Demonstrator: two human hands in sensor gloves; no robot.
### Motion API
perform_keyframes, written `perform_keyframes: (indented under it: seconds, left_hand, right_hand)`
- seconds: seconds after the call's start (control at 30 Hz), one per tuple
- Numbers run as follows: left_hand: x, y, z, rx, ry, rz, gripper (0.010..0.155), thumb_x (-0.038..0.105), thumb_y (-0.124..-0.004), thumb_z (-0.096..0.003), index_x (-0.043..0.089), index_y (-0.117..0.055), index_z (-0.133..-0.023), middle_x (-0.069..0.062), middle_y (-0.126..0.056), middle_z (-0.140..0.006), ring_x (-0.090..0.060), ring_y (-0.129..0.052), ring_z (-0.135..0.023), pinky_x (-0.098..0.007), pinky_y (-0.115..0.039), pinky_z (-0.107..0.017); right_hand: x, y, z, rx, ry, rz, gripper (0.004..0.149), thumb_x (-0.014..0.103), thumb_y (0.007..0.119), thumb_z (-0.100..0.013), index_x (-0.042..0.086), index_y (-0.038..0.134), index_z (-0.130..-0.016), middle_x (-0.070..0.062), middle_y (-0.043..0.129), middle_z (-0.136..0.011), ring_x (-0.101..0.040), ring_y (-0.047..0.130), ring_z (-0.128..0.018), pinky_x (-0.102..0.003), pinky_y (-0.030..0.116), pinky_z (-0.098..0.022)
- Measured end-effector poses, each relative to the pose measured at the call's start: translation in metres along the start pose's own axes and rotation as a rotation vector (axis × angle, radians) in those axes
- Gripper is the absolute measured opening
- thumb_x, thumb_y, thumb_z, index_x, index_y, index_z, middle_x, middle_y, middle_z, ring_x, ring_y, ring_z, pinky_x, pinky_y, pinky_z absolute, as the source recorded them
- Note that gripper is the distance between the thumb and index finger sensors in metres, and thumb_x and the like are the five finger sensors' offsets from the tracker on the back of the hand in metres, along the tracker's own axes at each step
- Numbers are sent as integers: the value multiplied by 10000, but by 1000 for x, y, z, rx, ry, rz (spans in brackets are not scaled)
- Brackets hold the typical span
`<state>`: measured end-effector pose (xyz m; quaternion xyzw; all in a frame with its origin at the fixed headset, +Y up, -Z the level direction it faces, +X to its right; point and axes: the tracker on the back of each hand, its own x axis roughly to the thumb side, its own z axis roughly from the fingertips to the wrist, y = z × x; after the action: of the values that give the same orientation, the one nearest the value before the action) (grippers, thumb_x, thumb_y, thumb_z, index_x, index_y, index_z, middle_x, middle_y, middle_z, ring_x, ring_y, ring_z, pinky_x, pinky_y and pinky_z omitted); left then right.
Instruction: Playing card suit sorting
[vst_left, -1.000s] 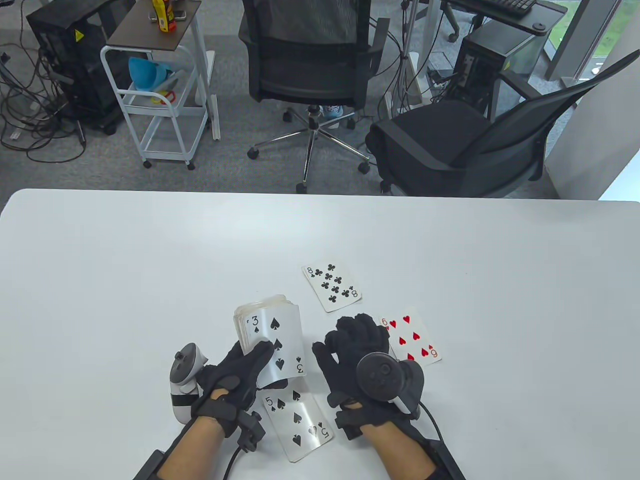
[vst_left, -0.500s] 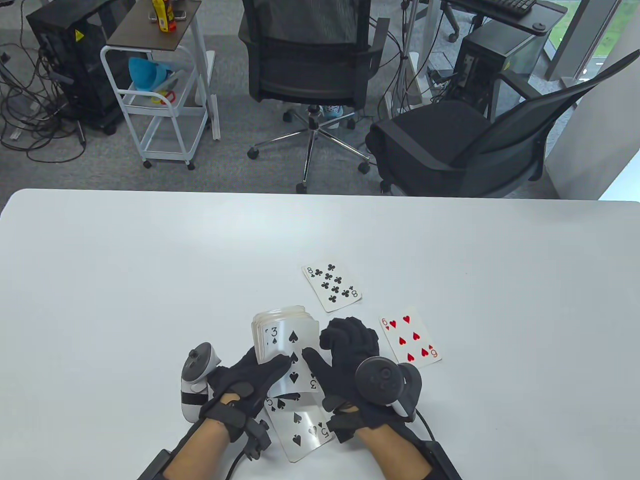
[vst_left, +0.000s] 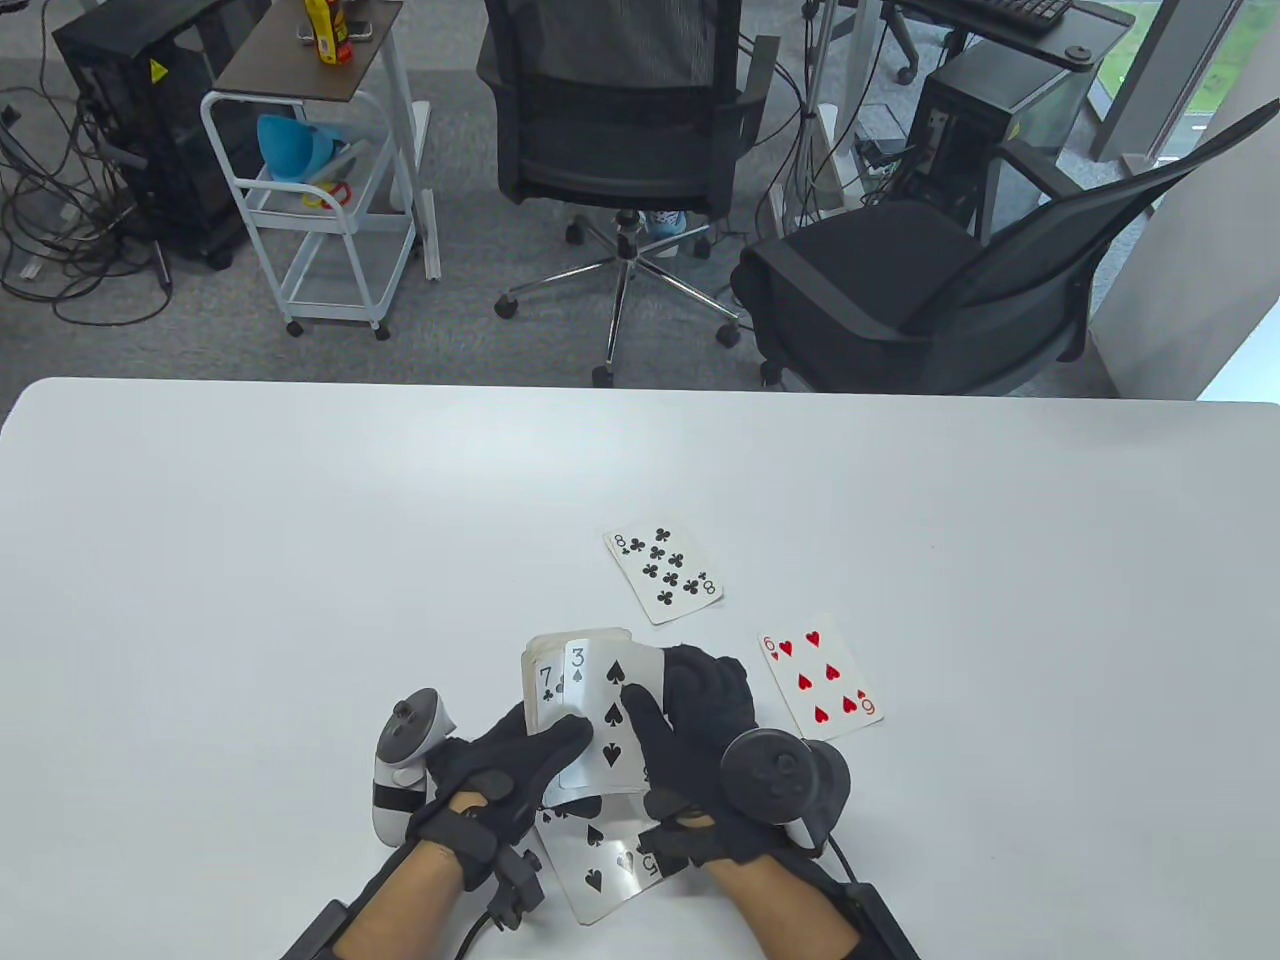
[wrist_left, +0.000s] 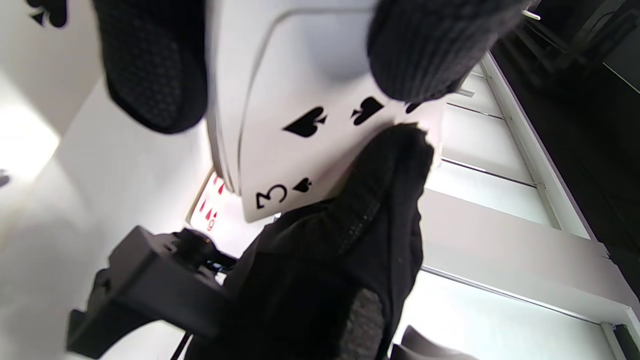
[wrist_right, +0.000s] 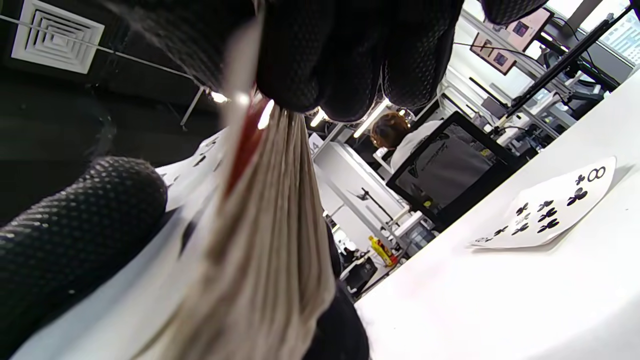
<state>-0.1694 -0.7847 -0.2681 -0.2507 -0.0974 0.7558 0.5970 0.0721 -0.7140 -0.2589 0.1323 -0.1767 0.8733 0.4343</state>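
My left hand (vst_left: 505, 765) holds the face-up deck (vst_left: 548, 680), whose edges fill the right wrist view (wrist_right: 260, 240). My right hand (vst_left: 690, 740) pinches the top card, a 3 of spades (vst_left: 610, 715), slid right off the deck, thumb on its face; it also shows in the left wrist view (wrist_left: 305, 150). A 7 of clubs (vst_left: 548, 684) shows beneath it. On the white table (vst_left: 300, 560) lie an 8 of clubs (vst_left: 664, 572), a 6 of hearts (vst_left: 822, 682) and, under my hands, a 5 of spades (vst_left: 605, 865).
Two black office chairs (vst_left: 620, 110) (vst_left: 940, 270) and a white trolley (vst_left: 320, 190) stand beyond the table's far edge. The 8 of clubs also lies flat in the right wrist view (wrist_right: 545, 210).
My left hand has moved the deck right. My right hand has come left from beside the 6 of hearts, taken the 3 of spades and slid it right, baring the 7 of clubs.
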Motion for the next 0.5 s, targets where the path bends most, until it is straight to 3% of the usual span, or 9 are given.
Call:
perform_keyframes:
  seconds: [0.13, 0.33, 0.5]
  left_hand:
    - [3, 1, 2, 13, -22, 48, 636, 522, -848, -566, 298, -558, -1085, -11, -760, -1050, -327, -887, -895, -419, -938, -495]
    - [8, 9, 6, 69, -56, 63, 636, 522, -843, -566, 299, -553, -1086, -10, -754, -1054, -327, -881, -901, -422, -933, -504]
    - [12, 17, 9, 107, -84, 87, 631, 523, -835, -569, 301, -550, -1086, -9, -752, -1054, -327, -878, -903, -421, -931, -507]
  right_hand:
    - [-4, -1, -2, 32, 20, -20, 410, 353, 706, -570, 44, 859, -792, -193, 781, -955, -489, 682, -924, -745, 398, -659]
    - [-6, -2, -4, 28, 28, -4, 422, 380, 849, -536, 66, 829, -816, -188, 756, -968, -487, 669, -933, -748, 401, -656]
    - [-20, -14, -13, 62, 102, 9, 387, 344, 827, -552, 62, 856, -815, -191, 747, -980, -501, 636, -949, -757, 378, -656]
